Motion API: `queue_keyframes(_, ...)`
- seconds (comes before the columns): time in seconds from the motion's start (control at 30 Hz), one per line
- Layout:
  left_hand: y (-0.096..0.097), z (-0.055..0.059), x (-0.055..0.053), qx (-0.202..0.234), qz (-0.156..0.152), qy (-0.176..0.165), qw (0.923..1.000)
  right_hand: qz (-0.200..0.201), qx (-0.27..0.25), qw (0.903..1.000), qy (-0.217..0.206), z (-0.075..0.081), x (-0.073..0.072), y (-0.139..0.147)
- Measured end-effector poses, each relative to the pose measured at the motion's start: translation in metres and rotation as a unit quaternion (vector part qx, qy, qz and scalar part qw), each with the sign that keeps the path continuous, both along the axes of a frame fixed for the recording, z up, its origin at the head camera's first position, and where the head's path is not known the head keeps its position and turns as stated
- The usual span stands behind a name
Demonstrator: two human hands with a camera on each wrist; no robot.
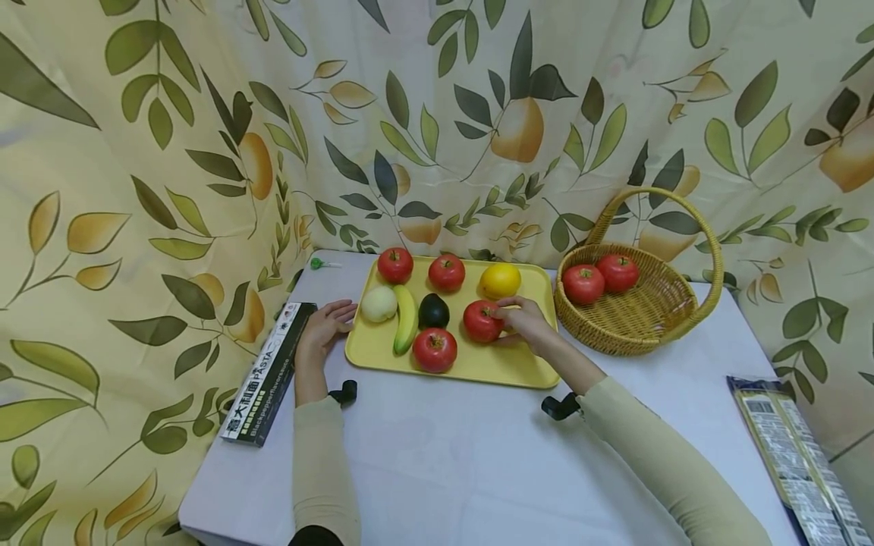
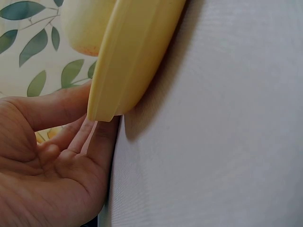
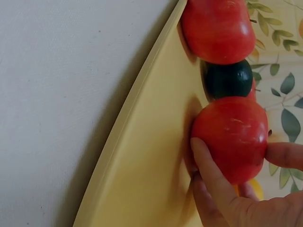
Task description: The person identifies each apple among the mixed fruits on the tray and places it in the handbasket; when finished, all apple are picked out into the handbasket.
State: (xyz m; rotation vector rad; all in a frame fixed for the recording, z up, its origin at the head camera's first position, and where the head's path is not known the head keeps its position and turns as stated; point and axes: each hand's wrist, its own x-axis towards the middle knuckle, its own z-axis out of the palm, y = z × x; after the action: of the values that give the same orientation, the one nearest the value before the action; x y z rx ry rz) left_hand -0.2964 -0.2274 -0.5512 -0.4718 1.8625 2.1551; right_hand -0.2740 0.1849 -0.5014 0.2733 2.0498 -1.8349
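Note:
A yellow tray [image 1: 382, 361] lies on the table with several red apples, a lemon [image 1: 501, 280], an avocado [image 1: 433, 312], a banana [image 1: 406, 319] and a pale round fruit [image 1: 378, 304] on it. My right hand [image 1: 524, 321] grips a red apple [image 3: 230, 139] at the tray's right part, thumb and fingers on opposite sides. Another apple [image 1: 435, 350] sits at the tray's front. At the tray's left edge, my left hand [image 1: 326, 331] rests with fingers extended, its thumb touching the rim in the left wrist view; some fingertips are hidden behind the tray.
To the tray's right stands a wicker basket [image 1: 608, 334] with a tall handle and two apples [image 1: 583, 284] inside. A dark pasta box [image 1: 268, 375] lies at the left edge. A flat printed packet [image 1: 792, 447] is at the right edge. A small green-topped item [image 1: 317, 263] lies behind.

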Motion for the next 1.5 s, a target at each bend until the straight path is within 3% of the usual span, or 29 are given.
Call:
queue_keyframes(0.43, 0.001, 0.0, 0.0, -0.004, 0.0, 0.001, 1.0, 0.008, 0.017, 0.9997, 0.015, 0.006, 0.002, 0.005)
queue_keyframes(0.77, 0.0, -0.001, -0.001, -0.008, -0.002, -0.001, 1.0, 0.02, 0.034, 0.999, 0.022, 0.022, 0.002, 0.012)
queue_keyframes(1.5, 0.0, 0.002, 0.001, 0.002, -0.007, 0.003, 1.0, 0.029, 0.023, 0.9988, 0.03, 0.059, -0.002, 0.03)
